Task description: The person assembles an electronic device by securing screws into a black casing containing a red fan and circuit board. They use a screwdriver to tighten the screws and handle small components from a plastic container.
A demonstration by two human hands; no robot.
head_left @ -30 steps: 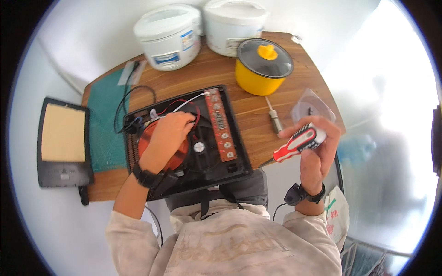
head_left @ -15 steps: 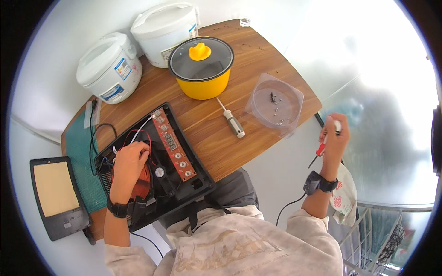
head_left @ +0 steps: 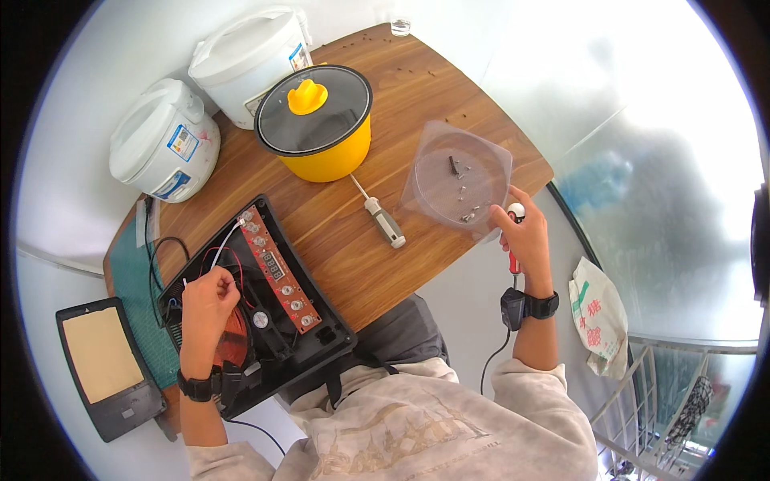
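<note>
My right hand (head_left: pixel 523 234) grips a screwdriver (head_left: pixel 514 261) with a red and white handle, its shaft pointing back toward my wrist. The thumb and forefinger reach to the near right edge of a clear plastic tray (head_left: pixel 429 160) holding small screws (head_left: pixel 468 217) and a dark piece. My left hand (head_left: pixel 210 297) is closed in a pinch above an opened black appliance housing (head_left: pixel 333 329); what it holds, if anything, is hidden. Inside the housing are a red circuit board (head_left: pixel 279 276) with a display, a copper coil (head_left: pixel 233 341) partly under my hand, and thin wires.
A grey-handled screwdriver (head_left: pixel 385 222) lies mid-table. Behind stand a yellow pot (head_left: pixel 329 156) with a glass lid and two white rice cookers (head_left: pixel 172 148) (head_left: pixel 253 64). A green mat (head_left: pixel 135 260) and a black-framed panel (head_left: pixel 104 353) are at left; a wire rack (head_left: pixel 642 401) is at lower right.
My right hand has moved left and inward with the screwdriver, from beyond the table's edge to the clear tray. My left hand stays over the housing, and the view has shifted slightly.
</note>
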